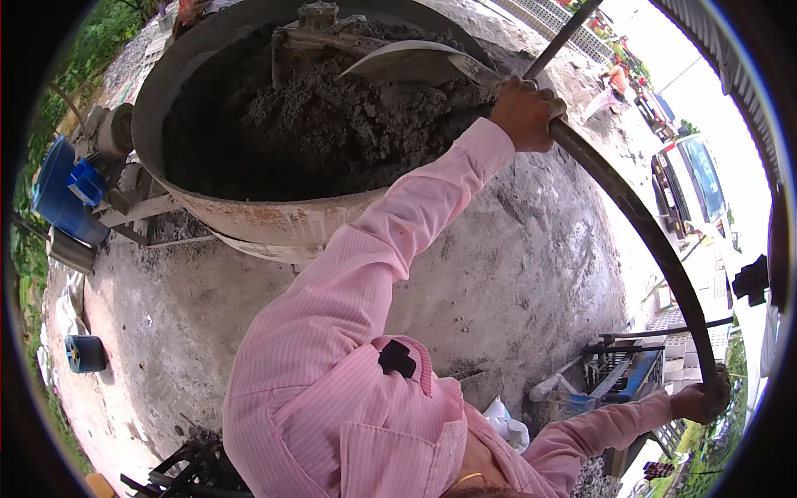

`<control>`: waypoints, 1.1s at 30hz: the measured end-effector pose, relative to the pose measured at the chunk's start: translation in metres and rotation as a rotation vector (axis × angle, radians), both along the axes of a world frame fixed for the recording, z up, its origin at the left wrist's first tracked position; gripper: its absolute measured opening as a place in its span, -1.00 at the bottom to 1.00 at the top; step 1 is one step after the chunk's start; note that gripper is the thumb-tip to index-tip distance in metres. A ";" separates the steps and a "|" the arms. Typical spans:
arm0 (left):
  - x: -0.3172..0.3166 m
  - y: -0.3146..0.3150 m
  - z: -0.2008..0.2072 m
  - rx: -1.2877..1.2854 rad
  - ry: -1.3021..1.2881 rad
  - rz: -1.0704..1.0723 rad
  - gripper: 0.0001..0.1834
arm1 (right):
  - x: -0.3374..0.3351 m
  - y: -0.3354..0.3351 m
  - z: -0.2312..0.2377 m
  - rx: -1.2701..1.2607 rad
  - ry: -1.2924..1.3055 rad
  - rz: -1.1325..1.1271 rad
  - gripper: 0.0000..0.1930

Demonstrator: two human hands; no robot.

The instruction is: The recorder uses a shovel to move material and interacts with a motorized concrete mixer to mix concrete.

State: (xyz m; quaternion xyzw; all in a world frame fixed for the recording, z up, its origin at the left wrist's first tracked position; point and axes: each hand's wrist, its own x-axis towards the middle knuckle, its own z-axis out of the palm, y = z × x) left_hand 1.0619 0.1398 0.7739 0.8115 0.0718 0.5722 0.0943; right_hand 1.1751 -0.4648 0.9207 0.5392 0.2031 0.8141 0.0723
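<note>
Both my hands are closed around the long dark handle of a shovel (398,65). My left hand (528,114) grips it close to the metal blade. At the far right, my right hand (702,397) is wrapped round the handle's end. The blade is over the inside of a large round mixer drum (290,217), above crumbly grey mix (357,116). Whether the blade touches the mix, I cannot tell. A mix-caked mixing arm (320,37) stands inside the drum, beside the blade.
Left of the drum are a blue barrel (54,187) and a motor-like part (112,133). A dark container (85,353) stands on the floor. A blue metal frame (618,373) is at lower right. A person (616,83) and a vehicle (693,178) are at far right.
</note>
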 end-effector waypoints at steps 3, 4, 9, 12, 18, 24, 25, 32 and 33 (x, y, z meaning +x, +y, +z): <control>-0.008 -0.033 -0.051 -0.065 0.082 -0.074 -0.79 | -0.013 -0.025 -0.023 -0.014 0.093 -0.021 -0.89; -0.011 -0.044 -0.063 -0.091 0.128 -0.087 -0.79 | -0.011 -0.034 -0.034 -0.065 0.135 0.058 -0.88; -0.031 -0.075 -0.107 -0.081 0.174 -0.069 -0.75 | -0.009 -0.074 -0.131 0.058 0.447 0.482 -0.84; -0.047 -0.089 -0.111 -0.077 0.295 -0.106 -0.73 | -0.038 -0.083 -0.177 0.062 0.445 0.151 -0.81; -0.057 -0.108 -0.166 -0.027 0.436 -0.128 -0.71 | -0.054 -0.066 -0.280 0.329 0.706 0.018 -0.73; -0.063 -0.106 -0.179 0.071 0.668 -0.054 -0.68 | -0.062 -0.034 -0.346 0.990 1.188 0.469 -0.64; -0.063 -0.107 -0.179 0.075 0.670 -0.051 -0.68 | -0.067 -0.031 -0.357 1.039 1.246 0.556 -0.58; -0.065 -0.114 -0.184 0.080 0.733 -0.072 -0.68 | -0.081 -0.040 -0.419 1.107 1.291 0.793 -0.65; -0.068 -0.113 -0.185 0.089 0.719 -0.051 -0.67 | -0.088 -0.024 -0.410 1.161 1.319 0.793 -0.66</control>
